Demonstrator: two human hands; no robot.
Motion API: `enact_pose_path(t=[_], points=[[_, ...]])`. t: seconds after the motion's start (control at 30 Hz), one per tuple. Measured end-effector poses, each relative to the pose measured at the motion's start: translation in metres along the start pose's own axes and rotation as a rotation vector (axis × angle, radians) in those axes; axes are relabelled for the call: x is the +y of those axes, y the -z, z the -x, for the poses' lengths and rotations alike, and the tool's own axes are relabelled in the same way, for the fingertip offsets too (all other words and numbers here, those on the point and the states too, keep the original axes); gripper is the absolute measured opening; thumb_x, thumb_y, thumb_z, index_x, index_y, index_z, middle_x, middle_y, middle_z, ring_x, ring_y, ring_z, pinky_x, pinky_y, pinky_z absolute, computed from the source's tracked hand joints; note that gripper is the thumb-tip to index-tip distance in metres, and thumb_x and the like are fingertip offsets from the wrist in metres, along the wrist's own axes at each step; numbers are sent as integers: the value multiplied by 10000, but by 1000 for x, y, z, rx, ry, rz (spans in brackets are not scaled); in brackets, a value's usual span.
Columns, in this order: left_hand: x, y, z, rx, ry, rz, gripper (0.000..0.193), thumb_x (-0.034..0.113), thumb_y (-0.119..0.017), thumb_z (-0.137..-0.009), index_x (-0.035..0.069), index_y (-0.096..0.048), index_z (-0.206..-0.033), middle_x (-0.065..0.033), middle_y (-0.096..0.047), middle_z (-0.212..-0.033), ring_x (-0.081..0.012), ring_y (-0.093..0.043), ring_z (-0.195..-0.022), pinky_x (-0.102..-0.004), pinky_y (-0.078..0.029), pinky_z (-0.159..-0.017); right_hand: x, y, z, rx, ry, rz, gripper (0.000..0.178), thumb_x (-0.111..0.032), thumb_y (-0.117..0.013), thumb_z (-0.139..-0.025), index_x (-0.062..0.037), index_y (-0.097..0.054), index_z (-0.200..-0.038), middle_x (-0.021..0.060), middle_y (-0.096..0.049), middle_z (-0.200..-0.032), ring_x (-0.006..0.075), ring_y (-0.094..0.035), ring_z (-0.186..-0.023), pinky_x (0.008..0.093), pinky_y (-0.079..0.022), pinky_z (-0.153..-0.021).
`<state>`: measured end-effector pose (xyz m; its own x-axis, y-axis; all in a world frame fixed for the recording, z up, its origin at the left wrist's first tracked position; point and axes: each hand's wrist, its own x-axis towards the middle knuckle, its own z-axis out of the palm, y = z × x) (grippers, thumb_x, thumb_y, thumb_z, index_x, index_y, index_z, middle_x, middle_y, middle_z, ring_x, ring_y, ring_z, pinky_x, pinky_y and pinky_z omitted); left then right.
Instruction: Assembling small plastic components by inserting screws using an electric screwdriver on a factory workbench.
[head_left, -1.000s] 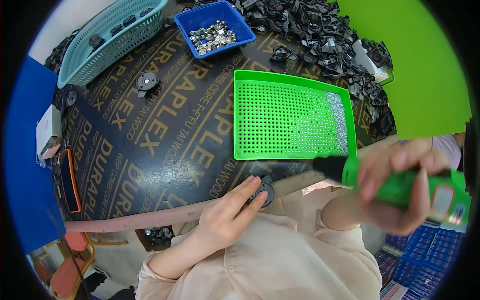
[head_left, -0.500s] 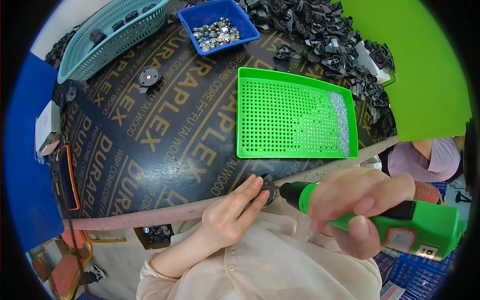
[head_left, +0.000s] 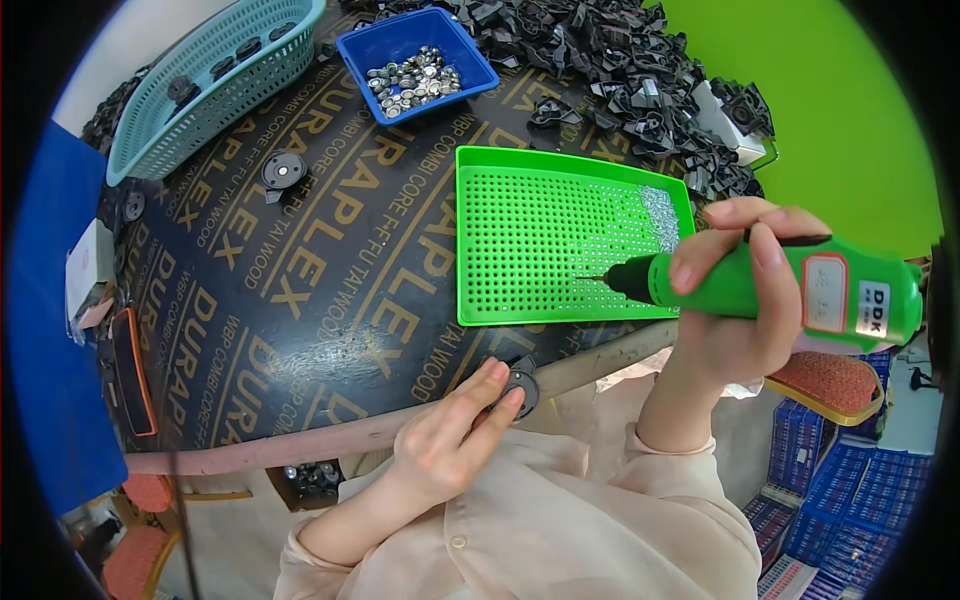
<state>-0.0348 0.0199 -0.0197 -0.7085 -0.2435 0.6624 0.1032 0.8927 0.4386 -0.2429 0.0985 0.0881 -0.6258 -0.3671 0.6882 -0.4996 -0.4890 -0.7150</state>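
Note:
A green electric screwdriver (head_left: 735, 285) with a black nose is gripped in my right hand (head_left: 745, 290). Its thin bit points left, over the perforated part of a green tray (head_left: 540, 322). Small silvery screws (head_left: 660, 217) lie heaped along that tray's right end. At the table's front edge, my left hand (head_left: 450, 435) holds a round black plastic part (head_left: 520, 390) with a tab on its far side; the fingers cover some of it.
A blue bin (head_left: 358, 45) of small metal pieces stands at the back, left of a large pile of black parts (head_left: 640, 90). Far left is a pale teal basket (head_left: 215, 90). One round black part (head_left: 283, 172) lies alone; an orange-edged phone (head_left: 135, 370) rests near the left edge.
My right hand has lifted the screwdriver away from the black part and moved it up over the green tray. My left hand keeps its hold near the table edge.

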Motion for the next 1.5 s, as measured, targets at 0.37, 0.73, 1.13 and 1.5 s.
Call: enact_pose_path(t=[0.37, 0.73, 1.13, 1.5], points=[[-2, 2, 5, -13, 32, 22, 228, 14, -681, -729, -2, -695, -956, -124, -647, -1014, -241, -680, -943, -258, -569, -700, 3, -8, 2, -4, -34, 27, 146, -33, -527, -849, 57, -474, -950, 252, -623, -804, 201, -539, -422, 311, -473, -520], [2, 5, 13, -73, 69, 84, 311, 57, -578, -762, -7, -628, -1062, -175, -546, -1258, -278, -596, -1126, -291, -552, -811, 13, 10, 6, -22, -85, -11, 164, -66, -470, -905, 37, -479, -1033, 251, -582, -936, 177, -516, -500, 297, -429, -515], [6, 8, 13, -21, 163, 223, 318, 78, -599, -738, -26, -618, -1038, -234, -464, -1334, -339, -563, -1132, -364, -533, -857, 18, 24, 2, -41, -77, 2, 162, -86, -441, -933, 33, -461, -1042, 253, -586, -983, 178, -507, -518, 309, -424, -530], [3, 3, 9, -20, 197, 149, 308, 46, -741, -661, 42, -690, -964, -210, -608, -1173, -272, -672, -881, -311, -569, -700, -49, 9, 12, -162, 84, -190, 232, -125, -427, -888, 45, -400, -1045, 239, -529, -947, 204, -511, -443, 300, -395, -398]])
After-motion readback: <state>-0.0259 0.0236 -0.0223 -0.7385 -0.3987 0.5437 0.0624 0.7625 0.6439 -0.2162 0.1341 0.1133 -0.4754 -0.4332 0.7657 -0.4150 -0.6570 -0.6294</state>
